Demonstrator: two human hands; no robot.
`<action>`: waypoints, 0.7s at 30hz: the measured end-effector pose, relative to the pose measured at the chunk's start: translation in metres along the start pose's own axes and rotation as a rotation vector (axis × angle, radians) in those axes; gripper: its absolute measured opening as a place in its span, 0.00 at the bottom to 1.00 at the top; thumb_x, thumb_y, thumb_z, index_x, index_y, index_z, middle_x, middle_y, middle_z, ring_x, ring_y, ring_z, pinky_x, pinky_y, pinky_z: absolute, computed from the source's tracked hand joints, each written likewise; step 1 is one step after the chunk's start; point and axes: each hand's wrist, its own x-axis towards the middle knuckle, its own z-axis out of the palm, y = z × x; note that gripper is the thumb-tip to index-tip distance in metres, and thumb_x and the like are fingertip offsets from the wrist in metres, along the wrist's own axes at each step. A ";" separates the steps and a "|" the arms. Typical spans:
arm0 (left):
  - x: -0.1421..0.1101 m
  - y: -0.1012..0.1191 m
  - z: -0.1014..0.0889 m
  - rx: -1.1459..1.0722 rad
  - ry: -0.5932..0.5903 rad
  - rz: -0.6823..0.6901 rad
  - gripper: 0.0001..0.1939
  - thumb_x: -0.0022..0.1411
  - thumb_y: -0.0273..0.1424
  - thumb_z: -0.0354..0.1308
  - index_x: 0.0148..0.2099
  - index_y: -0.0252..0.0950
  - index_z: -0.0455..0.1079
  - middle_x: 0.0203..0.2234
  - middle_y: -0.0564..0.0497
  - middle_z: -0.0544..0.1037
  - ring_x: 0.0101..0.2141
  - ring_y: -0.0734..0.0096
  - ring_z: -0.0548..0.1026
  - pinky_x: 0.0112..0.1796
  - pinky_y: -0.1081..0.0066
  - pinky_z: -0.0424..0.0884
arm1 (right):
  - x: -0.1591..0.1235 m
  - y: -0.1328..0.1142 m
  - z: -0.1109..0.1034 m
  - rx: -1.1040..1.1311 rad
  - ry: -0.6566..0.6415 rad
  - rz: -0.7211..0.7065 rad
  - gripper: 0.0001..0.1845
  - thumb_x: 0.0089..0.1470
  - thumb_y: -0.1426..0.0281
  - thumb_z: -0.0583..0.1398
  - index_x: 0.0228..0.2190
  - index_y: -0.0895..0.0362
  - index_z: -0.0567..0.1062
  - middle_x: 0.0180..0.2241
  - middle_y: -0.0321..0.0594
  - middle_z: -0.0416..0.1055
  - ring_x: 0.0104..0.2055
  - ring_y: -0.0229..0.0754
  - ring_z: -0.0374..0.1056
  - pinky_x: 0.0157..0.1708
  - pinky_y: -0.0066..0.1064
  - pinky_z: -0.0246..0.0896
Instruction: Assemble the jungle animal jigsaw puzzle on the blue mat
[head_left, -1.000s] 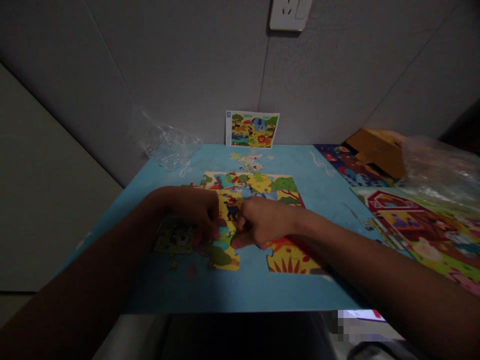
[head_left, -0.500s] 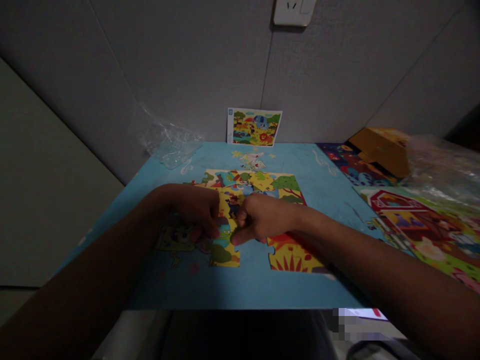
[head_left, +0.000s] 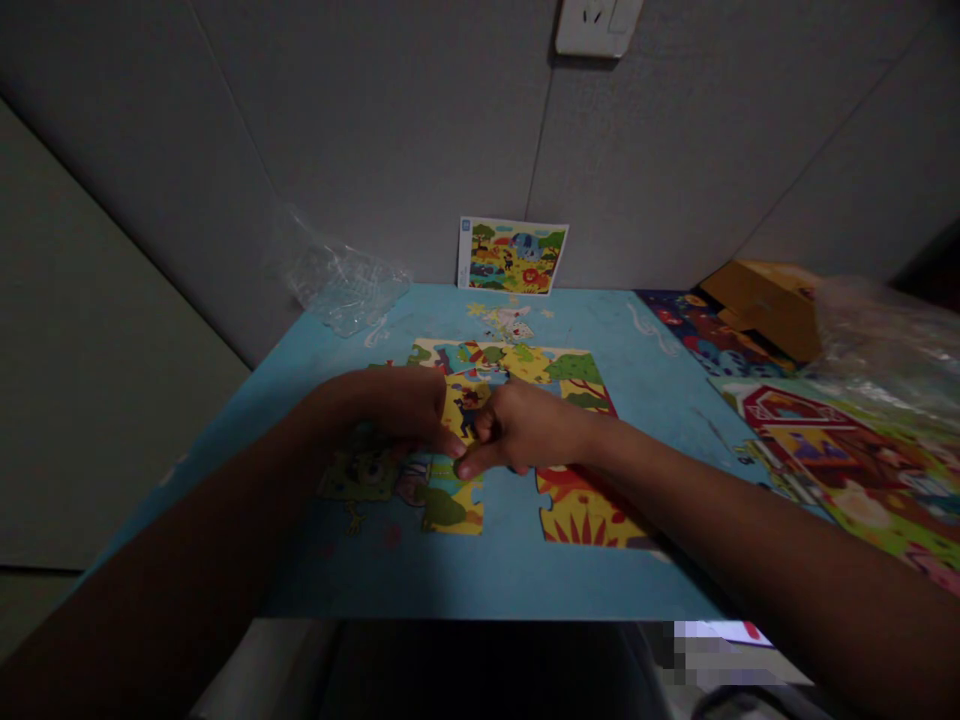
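Observation:
A partly joined jigsaw puzzle [head_left: 574, 370] lies flat on the blue table, its pieces printed with trees and animals. My left hand [head_left: 409, 405] rests over its left side, fingers curled in and thumb pointing right. Opposite it, my right hand [head_left: 529, 425] is also curled, with its thumb pointing left. Both thumb tips come together on a puzzle piece [head_left: 450, 505] with a green bush at the lower edge. To its right, past a gap of bare table, is an orange-and-yellow puzzle piece [head_left: 589, 515]. My hands and forearms hide parts of the puzzle.
A picture card [head_left: 517, 255] leans against the wall behind the blue table [head_left: 525, 585]. Crumpled clear plastic [head_left: 352, 285] lies at the back left. On the right are a farm picture [head_left: 847, 460], an orange box [head_left: 765, 310] and more clear plastic [head_left: 892, 330].
My left thumb has shifted right and slightly up, and my right thumb has moved up a little. The thumb tips, apart before, now meet. The view has tilted slightly.

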 end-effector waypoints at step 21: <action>0.039 -0.037 -0.001 0.209 0.845 -0.011 0.32 0.57 0.55 0.60 0.50 0.33 0.75 0.49 0.37 0.75 0.46 0.51 0.75 0.47 0.61 0.70 | 0.011 0.043 -0.019 -0.291 0.748 0.139 0.18 0.59 0.66 0.57 0.21 0.58 0.77 0.18 0.37 0.66 0.21 0.34 0.53 0.28 0.32 0.45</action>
